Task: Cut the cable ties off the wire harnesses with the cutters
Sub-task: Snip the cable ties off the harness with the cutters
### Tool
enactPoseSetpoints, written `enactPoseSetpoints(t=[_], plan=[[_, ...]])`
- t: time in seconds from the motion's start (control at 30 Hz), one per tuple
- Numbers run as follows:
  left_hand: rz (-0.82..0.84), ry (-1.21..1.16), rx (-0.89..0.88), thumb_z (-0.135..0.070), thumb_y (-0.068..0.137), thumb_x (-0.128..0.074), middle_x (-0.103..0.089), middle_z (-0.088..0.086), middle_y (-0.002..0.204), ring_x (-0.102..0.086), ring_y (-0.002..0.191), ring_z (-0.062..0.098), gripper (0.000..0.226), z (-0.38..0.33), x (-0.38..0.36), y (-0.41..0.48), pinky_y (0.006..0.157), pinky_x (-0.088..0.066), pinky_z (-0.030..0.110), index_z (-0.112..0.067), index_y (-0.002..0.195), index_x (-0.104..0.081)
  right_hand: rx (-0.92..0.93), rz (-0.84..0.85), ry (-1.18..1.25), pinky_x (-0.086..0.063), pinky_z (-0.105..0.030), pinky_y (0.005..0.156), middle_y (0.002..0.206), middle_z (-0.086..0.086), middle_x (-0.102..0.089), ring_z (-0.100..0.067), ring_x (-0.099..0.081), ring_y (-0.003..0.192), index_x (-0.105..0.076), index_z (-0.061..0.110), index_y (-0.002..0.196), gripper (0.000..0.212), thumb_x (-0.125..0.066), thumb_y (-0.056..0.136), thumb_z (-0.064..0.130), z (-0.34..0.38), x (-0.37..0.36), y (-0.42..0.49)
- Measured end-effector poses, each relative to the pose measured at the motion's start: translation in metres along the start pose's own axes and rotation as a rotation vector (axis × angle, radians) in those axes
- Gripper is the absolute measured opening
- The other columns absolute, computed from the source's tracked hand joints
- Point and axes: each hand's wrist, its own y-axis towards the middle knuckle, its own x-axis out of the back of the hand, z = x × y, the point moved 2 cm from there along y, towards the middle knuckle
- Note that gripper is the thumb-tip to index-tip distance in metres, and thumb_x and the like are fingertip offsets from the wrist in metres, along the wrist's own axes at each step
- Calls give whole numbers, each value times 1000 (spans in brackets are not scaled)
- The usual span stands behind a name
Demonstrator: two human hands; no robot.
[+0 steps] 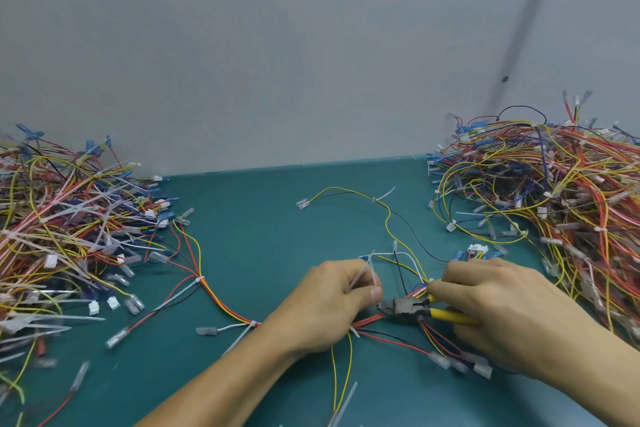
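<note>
At mid-bench (pixel 259 218) the left hand (pixel 332 298) pinches a stiff cable tie (pixel 362 276) on the limp, light harness (pixel 367 321). The right hand (pixel 502 315) grips the cutters (pixel 405 307). Best held close beside the tie.

Fig. Workshop bench for wire-harness rework. A teal-matted worktop (pixel 263 218) is set against a plain grey partition wall (pixel 277 45). A left heap of wire harnesses (pixel 69 229) and a right heap (pixel 561 191) are piled on it, with yellow-handled cutters (pixel 415 309) seen between them, indicating manual assembly work.
</note>
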Motion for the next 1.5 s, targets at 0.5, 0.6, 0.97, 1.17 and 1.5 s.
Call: enactPoseSetpoints(t=[0.5, 0.6, 0.97, 1.17, 1.5], plan=[[-224, -687, 231, -8, 90, -43, -48, 13, 72, -27, 42, 11, 22, -6, 20, -5, 47, -27, 24, -14, 69, -48, -226, 230, 98, -45, -27, 70, 102, 15, -53, -12, -57, 96, -48, 35, 114, 36, -39, 83, 49, 2, 4, 0], [-191, -947, 252, -9, 88, -41, -51, 7, 62, -33, 44, 14, 21, -5, 39, -15, 44, -31, 24, -15, 69, -47, -243, 204, 134, -49, -29, 67, 96, 16, -57, -10, -59, 88, -47, 38, 110, 36, -45, 81, 58, 5, 9, 1], [-88, -540, 38, -7, 61, -71, -41, -6, 61, -32, 51, 10, 21, 13, 44, -42, 48, -28, 20, -18, 77, -64, -13, 244, 45, -44, -28, 76, 103, 11, -47, -13, -53, 99, -42, 31, 113, 33, -36, 87, 51, 19, 28, 32], [-109, 41, -73, -31, 74, -81, -59, -17, 80, -42, 58, 2, 23, 17, 33, -38, 60, -34, 12, -35, 94, -72, -25, 302, 71, -45, -29, 77, 106, 13, -46, -14, -53, 100, -44, 34, 116, 35, -40, 83, 44, 25, 13, 28], [-123, -153, 3, -20, 87, -68, -54, -13, 58, -42, 56, 4, 14, 20, 29, -34, 55, -34, 15, -12, 75, -70, -43, 282, 72, -31, -28, 66, 100, 10, -45, -15, -51, 98, -46, 27, 107, 31, -39, 81, 42, 34, 7, 27]])
